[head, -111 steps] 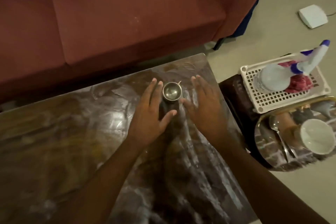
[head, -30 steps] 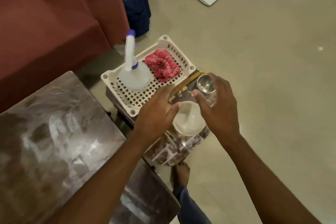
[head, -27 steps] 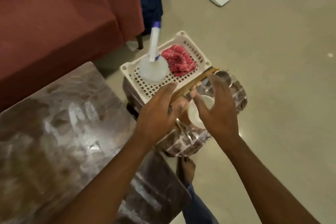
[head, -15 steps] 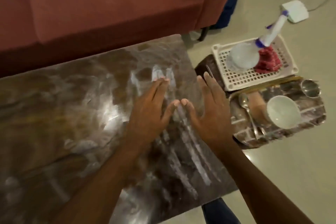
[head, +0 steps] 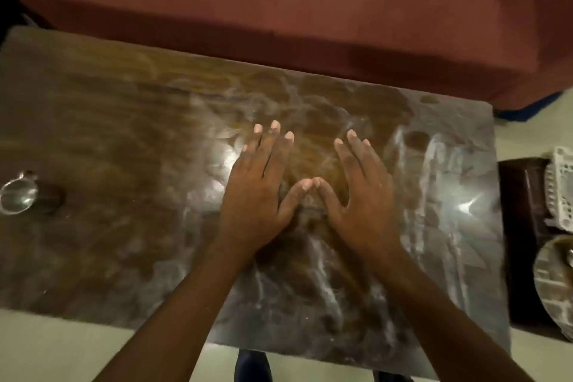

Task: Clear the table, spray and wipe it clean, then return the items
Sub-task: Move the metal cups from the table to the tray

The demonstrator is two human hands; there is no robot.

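Steel cup [head: 17,197] sits at worktop [head: 124,133] far left edge, the only item on it. Left hand [head: 257,195] and right hand [head: 361,201] back over worktop centre, empty, fingers flat and spread, thumbs touching. Previous cup delivered to tray [head: 555,285] beyond worktop right edge. Clearing likely one cup short.

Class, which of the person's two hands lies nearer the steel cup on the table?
The left hand: the steel cup stands at the far left end of the table, whereas the right hand lies toward the white basket.
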